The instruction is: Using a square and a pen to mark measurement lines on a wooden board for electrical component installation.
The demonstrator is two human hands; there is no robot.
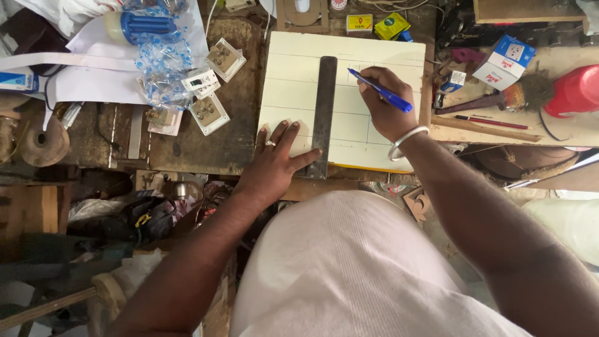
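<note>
Bench point(206, 143): dark, cluttered wood under the board.
Board point(293, 68): cream, ruled lines, lying flat.
Ruler point(324, 112): dark metal, upright across the board.
Left hand point(274, 162): fingers spread, pressing the board, thumb against the ruler.
Right hand point(387, 106): right of the ruler, gripping 1 blue pen point(380, 91), tip on the board.

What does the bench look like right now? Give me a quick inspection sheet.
Surface: dark worn wooden bench.
Job's things: cream board with ruled lines; dark metal ruler lying along it; blue pen.
Clutter: switch plates, plastic wrap, small boxes, red container.
Grippers: left hand presses the board and ruler; right hand holds the pen.
Cables: black cord at right.
Surroundings: crowded workshop shelves.
</note>
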